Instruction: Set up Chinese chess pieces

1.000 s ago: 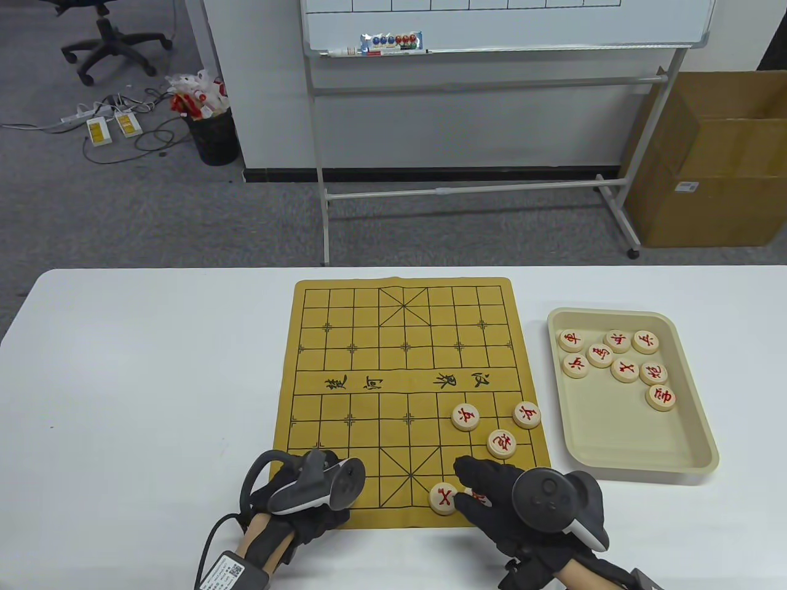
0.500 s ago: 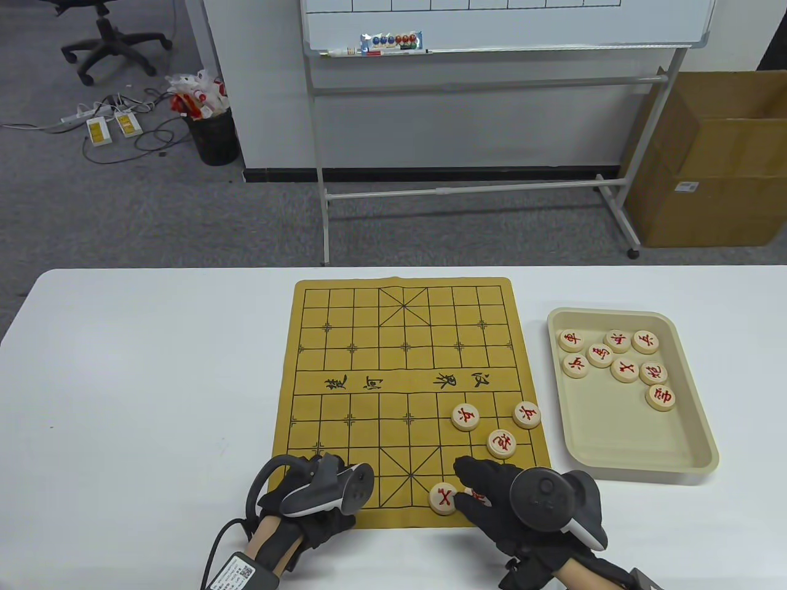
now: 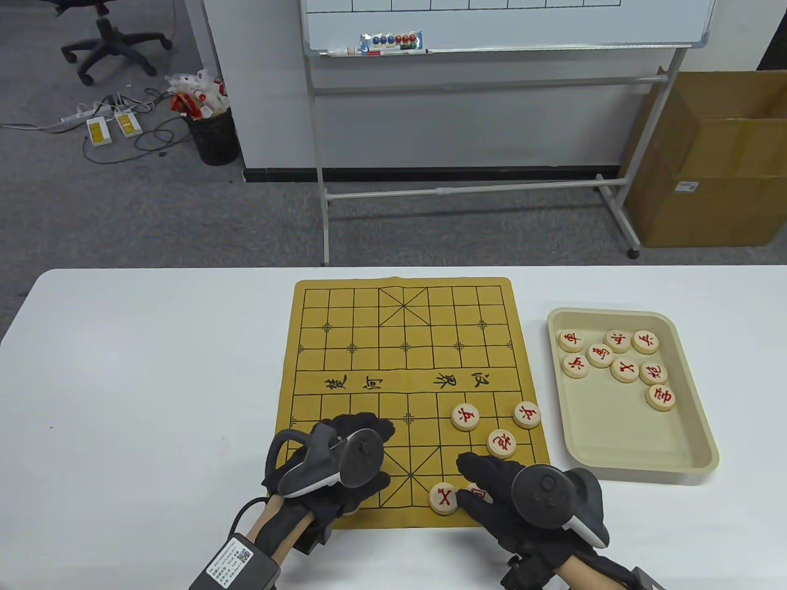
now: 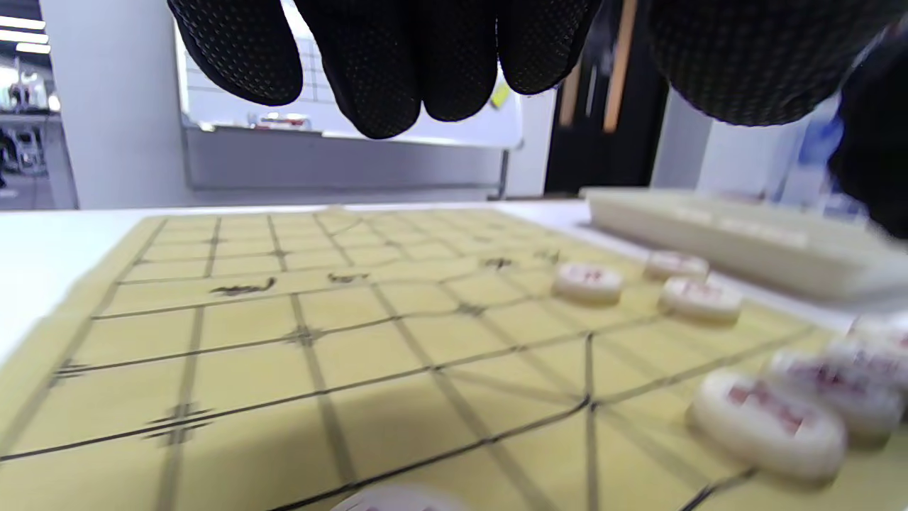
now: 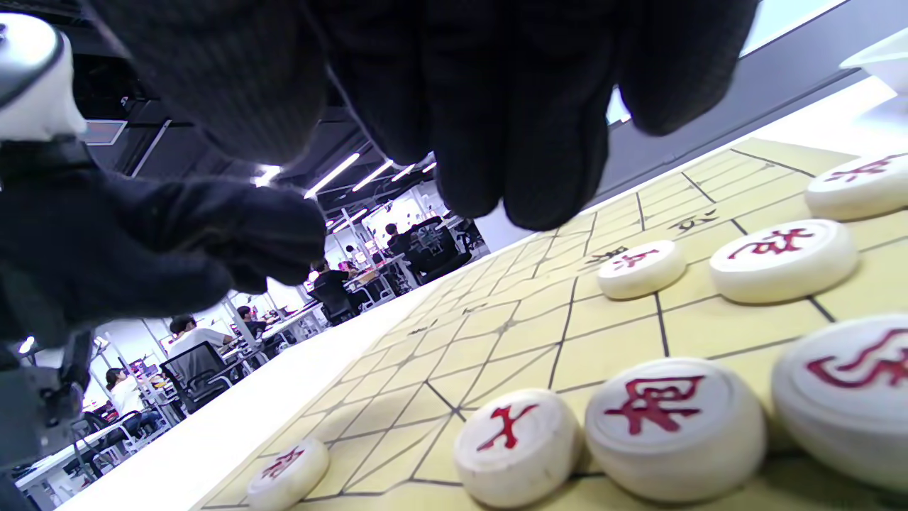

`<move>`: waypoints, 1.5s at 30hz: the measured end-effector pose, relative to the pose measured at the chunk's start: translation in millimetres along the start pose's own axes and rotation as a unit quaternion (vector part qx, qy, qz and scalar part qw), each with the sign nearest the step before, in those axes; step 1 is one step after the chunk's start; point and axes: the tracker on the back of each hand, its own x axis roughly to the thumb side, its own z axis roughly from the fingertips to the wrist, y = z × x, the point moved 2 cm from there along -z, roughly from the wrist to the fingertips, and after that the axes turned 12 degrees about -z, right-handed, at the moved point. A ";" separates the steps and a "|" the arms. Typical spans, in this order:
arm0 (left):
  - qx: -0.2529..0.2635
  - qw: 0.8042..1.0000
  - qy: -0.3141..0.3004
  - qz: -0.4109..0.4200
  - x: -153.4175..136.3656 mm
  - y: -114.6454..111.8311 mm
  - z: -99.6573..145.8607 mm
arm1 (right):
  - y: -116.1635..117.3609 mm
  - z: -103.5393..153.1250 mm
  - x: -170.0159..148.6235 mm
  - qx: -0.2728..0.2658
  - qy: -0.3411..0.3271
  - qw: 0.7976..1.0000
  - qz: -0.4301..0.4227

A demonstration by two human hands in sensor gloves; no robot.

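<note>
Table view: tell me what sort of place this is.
Probably an office or lab workspace. Behind the white table stand a wheeled whiteboard, a swivel chair on grey carpet, and a cardboard box; the right wrist view shows people seated at desks.

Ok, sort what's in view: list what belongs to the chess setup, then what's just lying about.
Job:
chess board
pieces on the board
tray of spare pieces
left hand
right hand

Lying about:
whiteboard
cardboard box
bin
office chair
</note>
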 end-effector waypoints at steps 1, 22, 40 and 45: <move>0.008 1.000 -0.001 0.011 0.0 0.6 0.1 | -0.1 -0.1 -0.3 0.000 0.001 1.000 0.000; 0.053 0.995 0.005 0.085 -15.1 -15.6 15.5 | -152.8 -109.8 -118.2 -0.042 0.231 0.943 0.236; 0.038 0.996 -0.015 0.077 -4.8 -18.6 14.4 | -97.6 -167.0 -207.7 0.046 0.285 0.890 0.352; 0.033 0.996 -0.016 0.076 -3.3 -20.8 13.7 | -95.4 -162.8 -211.1 0.048 0.288 0.886 0.360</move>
